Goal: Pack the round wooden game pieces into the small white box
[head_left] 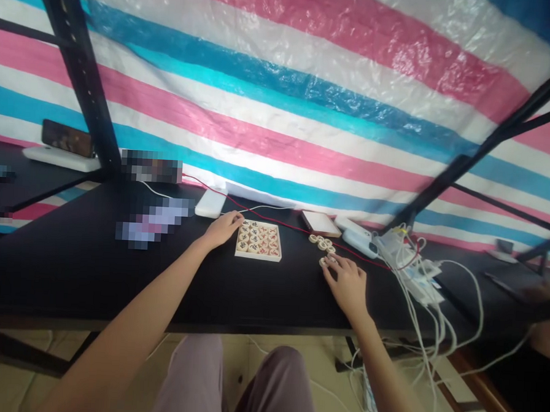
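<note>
A shallow wooden box (259,241) filled with round Chinese chess pieces sits on the black table (91,270). My left hand (223,228) rests against the box's left edge, fingers curled round its corner. Several loose round chess pieces (321,244) lie in a short row to the right of the box. My right hand (347,280) lies flat with fingers spread, fingertips touching the nearest loose pieces. The box's wooden lid (321,223) lies behind those pieces.
A white power bank (210,203) lies behind the box, with a red wire (274,219) running across. White chargers and tangled cables (418,281) crowd the table's right side. A phone (67,138) stands at the far left. Black frame posts (81,73) rise before a striped tarp.
</note>
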`<action>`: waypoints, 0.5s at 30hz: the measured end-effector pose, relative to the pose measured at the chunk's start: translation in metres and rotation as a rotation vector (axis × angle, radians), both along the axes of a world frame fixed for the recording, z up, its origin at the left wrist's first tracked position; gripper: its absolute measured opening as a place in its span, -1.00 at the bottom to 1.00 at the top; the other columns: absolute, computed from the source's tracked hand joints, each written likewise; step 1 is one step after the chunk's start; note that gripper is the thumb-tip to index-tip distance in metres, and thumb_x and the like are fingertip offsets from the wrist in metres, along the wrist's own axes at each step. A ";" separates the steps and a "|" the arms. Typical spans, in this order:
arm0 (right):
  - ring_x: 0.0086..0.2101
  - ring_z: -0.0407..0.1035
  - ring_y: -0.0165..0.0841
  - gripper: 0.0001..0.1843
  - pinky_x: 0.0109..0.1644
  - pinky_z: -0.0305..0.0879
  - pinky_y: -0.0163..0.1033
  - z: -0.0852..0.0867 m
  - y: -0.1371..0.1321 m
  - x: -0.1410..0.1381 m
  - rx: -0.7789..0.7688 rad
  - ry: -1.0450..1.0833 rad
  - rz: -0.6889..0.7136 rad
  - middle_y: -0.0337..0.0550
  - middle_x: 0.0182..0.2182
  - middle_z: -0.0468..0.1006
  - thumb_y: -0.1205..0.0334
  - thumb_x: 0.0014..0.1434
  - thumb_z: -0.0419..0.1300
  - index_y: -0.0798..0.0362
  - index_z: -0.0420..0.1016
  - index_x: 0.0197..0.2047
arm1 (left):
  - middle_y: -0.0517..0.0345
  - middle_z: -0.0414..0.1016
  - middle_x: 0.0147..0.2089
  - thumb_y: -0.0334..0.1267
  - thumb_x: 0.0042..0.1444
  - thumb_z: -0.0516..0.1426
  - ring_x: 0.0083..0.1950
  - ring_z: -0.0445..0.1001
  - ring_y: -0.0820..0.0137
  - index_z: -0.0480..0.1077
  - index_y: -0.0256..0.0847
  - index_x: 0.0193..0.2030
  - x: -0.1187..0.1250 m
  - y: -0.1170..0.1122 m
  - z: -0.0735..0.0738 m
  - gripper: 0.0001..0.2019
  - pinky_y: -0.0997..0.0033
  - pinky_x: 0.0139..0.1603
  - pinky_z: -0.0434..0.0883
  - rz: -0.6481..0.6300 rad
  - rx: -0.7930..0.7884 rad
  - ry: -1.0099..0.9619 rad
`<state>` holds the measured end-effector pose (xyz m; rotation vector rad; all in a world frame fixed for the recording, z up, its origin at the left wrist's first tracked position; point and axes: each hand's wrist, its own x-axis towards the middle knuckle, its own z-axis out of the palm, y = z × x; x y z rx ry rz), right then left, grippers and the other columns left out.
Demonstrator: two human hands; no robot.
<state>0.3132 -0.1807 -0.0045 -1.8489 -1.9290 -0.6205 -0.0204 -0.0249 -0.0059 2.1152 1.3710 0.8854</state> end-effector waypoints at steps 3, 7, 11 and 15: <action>-0.06 0.29 -0.22 -0.77 -0.04 0.05 -0.09 0.002 -0.010 -0.011 -0.044 0.074 0.140 -0.12 -0.07 0.48 0.09 0.18 0.06 -0.04 0.49 -0.22 | 0.11 0.43 -0.18 0.04 0.22 -0.23 -0.14 0.38 0.30 0.32 -0.16 -0.21 0.000 -0.006 0.004 -0.57 0.35 -0.15 0.25 0.000 0.005 -0.004; -0.21 0.40 -0.29 -0.76 -0.12 0.15 -0.15 0.008 -0.015 -0.032 -0.179 0.237 0.336 -0.16 -0.20 0.56 0.06 0.18 0.06 -0.03 0.48 -0.27 | 0.10 0.43 -0.21 0.08 0.22 -0.29 -0.17 0.38 0.30 0.33 -0.17 -0.19 0.000 -0.011 0.006 -0.50 0.35 -0.16 0.26 -0.001 -0.016 -0.011; -0.30 0.43 -0.30 -0.78 -0.15 0.17 -0.18 0.024 -0.002 -0.054 -0.199 0.340 0.366 -0.22 -0.28 0.58 0.01 0.11 0.13 -0.05 0.48 -0.36 | 0.11 0.44 -0.22 0.08 0.22 -0.28 -0.18 0.38 0.31 0.33 -0.17 -0.19 0.000 -0.011 0.006 -0.51 0.35 -0.14 0.26 -0.009 -0.014 -0.018; -0.32 0.44 -0.33 -0.74 -0.19 0.17 -0.24 0.043 0.034 -0.078 -0.114 0.465 0.359 -0.26 -0.29 0.58 -0.01 0.09 0.15 -0.02 0.43 -0.46 | 0.09 0.43 -0.15 0.10 0.21 -0.25 -0.12 0.38 0.28 0.32 -0.16 -0.20 0.001 -0.012 0.008 -0.53 0.32 -0.11 0.26 -0.004 -0.010 -0.001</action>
